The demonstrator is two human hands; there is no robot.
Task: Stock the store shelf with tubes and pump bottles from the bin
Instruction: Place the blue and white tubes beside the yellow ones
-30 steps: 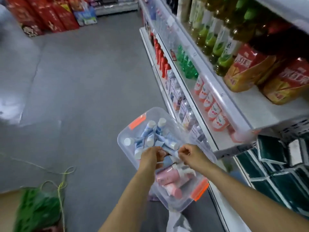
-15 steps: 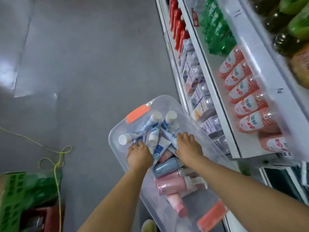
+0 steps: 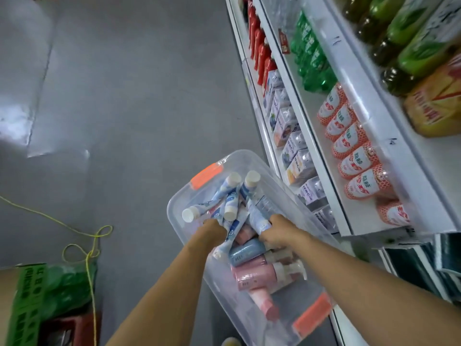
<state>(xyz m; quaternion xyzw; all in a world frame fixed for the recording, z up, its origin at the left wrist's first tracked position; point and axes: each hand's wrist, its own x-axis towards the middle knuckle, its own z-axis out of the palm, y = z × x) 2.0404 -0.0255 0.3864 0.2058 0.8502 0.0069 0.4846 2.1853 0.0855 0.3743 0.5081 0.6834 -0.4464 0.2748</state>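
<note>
While deeper among the tubes (image 3: 225, 196) than before, left hand (image 3: 214, 228) and right hand (image 3: 279, 231) both gripping tubes.

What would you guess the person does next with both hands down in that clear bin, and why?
Probably lift a handful of tubes out toward the shelf. Both the left hand and the right hand are already among the blue-and-white tubes in the clear bin, fingers seemingly curled around some. The pink pump bottles lie untouched nearer the person.
</note>
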